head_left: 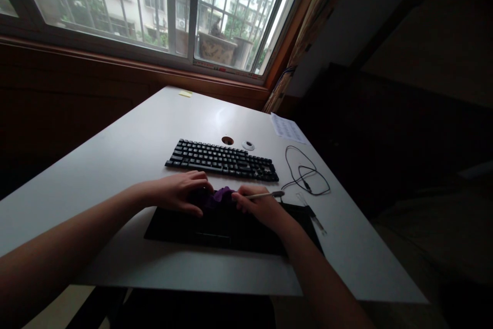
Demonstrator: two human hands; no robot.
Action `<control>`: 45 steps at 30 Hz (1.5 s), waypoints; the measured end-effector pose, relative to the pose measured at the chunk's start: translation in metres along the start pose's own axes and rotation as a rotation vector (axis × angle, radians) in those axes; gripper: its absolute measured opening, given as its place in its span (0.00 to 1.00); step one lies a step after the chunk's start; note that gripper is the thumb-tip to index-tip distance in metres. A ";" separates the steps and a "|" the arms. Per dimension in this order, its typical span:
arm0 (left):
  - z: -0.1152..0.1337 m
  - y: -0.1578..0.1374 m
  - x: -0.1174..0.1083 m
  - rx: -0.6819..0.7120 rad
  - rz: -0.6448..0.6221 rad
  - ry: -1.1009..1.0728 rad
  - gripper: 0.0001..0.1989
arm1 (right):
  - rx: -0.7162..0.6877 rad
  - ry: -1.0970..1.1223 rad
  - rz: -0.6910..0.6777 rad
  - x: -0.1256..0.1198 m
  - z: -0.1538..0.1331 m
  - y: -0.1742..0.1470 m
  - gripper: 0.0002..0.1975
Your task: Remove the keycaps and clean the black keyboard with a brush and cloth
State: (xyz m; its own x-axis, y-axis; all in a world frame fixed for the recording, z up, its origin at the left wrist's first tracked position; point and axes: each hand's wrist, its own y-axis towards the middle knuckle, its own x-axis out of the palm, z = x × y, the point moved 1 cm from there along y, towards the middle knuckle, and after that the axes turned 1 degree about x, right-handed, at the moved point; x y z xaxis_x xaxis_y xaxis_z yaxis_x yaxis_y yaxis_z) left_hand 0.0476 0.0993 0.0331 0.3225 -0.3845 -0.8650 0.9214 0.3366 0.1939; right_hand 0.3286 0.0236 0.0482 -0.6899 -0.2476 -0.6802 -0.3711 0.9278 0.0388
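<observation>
A black flat panel (173, 226), like a keyboard's casing, lies on the table in front of me. A crumpled purple cloth (222, 194) is bunched at its far edge between my hands. My left hand (183, 190) rests over the panel's far left part, its thumb and fingers curved around the cloth's dark left end. In my right hand (258, 203) is a thin, pale-handled stick tool (262, 195) with a darker end pointing right; its exact kind is unclear. The right fingertips are closed at the cloth's right end, touching it or very near.
Just beyond the panel lies a black keyboard (223, 158). A cable (304, 175) loops at the right, near a small wire-ended tool (318, 221). Farther back are a table hole (227, 140), a round cover (248, 145), paper sheets (288, 129) and a yellow note (185, 94).
</observation>
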 end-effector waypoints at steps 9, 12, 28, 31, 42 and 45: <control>-0.004 0.000 0.004 -0.042 0.004 0.060 0.35 | 0.167 -0.248 0.060 -0.044 0.023 -0.035 0.18; -0.003 0.000 0.004 -0.051 -0.012 0.063 0.33 | 0.255 -0.249 0.099 -0.064 0.039 -0.056 0.19; -0.002 0.001 0.004 -0.045 -0.010 0.039 0.31 | 0.119 -0.061 0.060 -0.014 0.011 -0.018 0.17; -0.004 0.000 0.005 -0.058 -0.007 0.030 0.32 | 0.163 -0.151 0.114 -0.034 0.018 -0.034 0.19; -0.004 0.001 0.005 -0.086 -0.011 0.016 0.31 | 0.377 -0.203 0.322 -0.077 0.068 -0.095 0.21; -0.005 0.000 0.005 -0.086 -0.012 0.018 0.31 | 0.343 -0.107 0.299 -0.061 0.056 -0.081 0.19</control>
State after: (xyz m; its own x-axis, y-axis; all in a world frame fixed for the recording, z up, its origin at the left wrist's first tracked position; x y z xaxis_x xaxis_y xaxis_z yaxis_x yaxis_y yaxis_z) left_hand 0.0487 0.1015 0.0268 0.3069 -0.3733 -0.8755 0.9028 0.4054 0.1436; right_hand 0.4358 -0.0206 0.0456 -0.6607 0.0580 -0.7484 0.0735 0.9972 0.0123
